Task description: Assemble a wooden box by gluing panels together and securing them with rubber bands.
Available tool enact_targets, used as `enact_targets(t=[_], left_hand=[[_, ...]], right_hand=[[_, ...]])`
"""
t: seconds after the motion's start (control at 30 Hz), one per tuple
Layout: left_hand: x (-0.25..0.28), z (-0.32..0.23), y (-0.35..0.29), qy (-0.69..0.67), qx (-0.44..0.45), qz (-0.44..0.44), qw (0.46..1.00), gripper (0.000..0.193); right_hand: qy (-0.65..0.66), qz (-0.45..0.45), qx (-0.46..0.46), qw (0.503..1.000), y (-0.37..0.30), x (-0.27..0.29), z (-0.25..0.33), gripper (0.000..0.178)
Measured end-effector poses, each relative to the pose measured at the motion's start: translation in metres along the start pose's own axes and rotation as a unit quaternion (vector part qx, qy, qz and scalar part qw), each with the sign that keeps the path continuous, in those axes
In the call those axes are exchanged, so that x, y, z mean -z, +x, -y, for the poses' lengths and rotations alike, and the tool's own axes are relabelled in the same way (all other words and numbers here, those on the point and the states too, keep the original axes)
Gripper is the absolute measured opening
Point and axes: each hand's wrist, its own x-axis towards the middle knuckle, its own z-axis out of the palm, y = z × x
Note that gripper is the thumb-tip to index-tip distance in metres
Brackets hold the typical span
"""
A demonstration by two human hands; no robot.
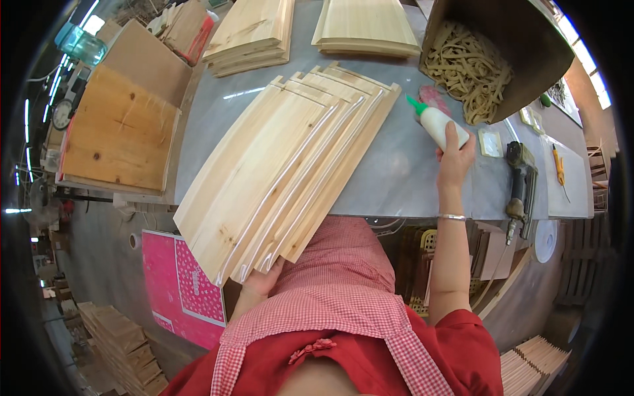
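Observation:
A fanned stack of pale wooden boards [254, 158] lies across the grey worktable, its near end jutting over the front edge. Glossy lines of glue run along the exposed right-hand strips of several boards. Under that near end, my left hand [263, 280] supports the stack from below; most of its fingers are hidden by the wood. To the right of the boards, my right hand [456, 157] is closed round a white glue bottle [438, 125] with a green nozzle. The bottle is tilted, nozzle pointing up and left, apart from the boards.
Two board stacks [254, 30] [365, 25] stand at the back. An open box [528, 53] spills curled wooden strips [470, 69] at the far right. A nail gun [522, 181] and a yellow-handled screwdriver [559, 165] lie right. A wooden panel box [119, 125] stands left.

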Motion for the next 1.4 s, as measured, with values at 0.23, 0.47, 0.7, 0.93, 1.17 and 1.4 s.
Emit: enact_targets(t=[0.23, 0.47, 0.7, 0.93, 1.17, 1.4], left_hand=[[-0.012, 0.013, -0.010, 0.239, -0.096, 0.028, 0.966, 0.067], [-0.010, 0.016, -0.011, 0.212, -0.091, 0.038, 0.972, 0.066], [-0.016, 0.021, -0.008, 0.274, -0.130, 0.011, 0.953, 0.068], [-0.023, 0.027, -0.004, 0.262, -0.040, 0.166, 0.950, 0.067], [-0.029, 0.033, -0.008, 0.257, -0.060, 0.104, 0.959, 0.063], [-0.026, 0.029, -0.004, 0.239, -0.005, 0.192, 0.952, 0.063]], right_hand=[[-0.110, -0.010, 0.021, 0.994, 0.030, -0.028, -0.003, 0.050], [-0.187, -0.050, 0.139, 0.971, 0.056, -0.017, -0.037, 0.056], [-0.166, 0.045, 0.108, 0.979, -0.012, -0.009, 0.008, 0.044], [-0.111, 0.186, 0.054, 0.975, -0.109, 0.013, 0.034, 0.032], [-0.119, 0.311, 0.115, 0.936, -0.198, 0.028, 0.047, 0.032], [-0.107, 0.412, 0.127, 0.896, -0.232, 0.034, 0.060, 0.035]])
